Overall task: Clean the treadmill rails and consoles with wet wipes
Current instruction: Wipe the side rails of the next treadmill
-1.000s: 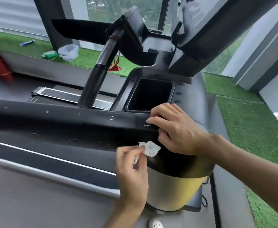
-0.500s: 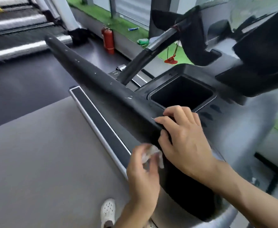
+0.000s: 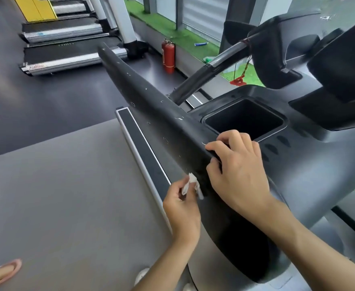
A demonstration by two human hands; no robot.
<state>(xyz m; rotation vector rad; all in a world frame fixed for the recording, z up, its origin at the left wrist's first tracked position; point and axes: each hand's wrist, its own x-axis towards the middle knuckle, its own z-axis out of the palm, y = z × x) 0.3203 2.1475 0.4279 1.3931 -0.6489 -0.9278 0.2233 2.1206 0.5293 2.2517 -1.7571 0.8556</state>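
A long black treadmill rail runs from upper left down to the grey console, with small white specks on it. My left hand pinches a crumpled white wet wipe against the rail's lower side. My right hand rests on top of the rail where it meets the console, fingers curled over the edge, just right of the wipe. A square black cup pocket sits in the console beyond my right hand.
The grey treadmill belt and its black side strip lie below left. A second handle bar rises behind. A red fire extinguisher stands by the window ledge. Other treadmills are at upper left. A pink shoe shows bottom left.
The view has swung left, so the rail now runs diagonally. My left hand with the wipe has shifted slightly along the rail's underside; my right hand stays on the rail.
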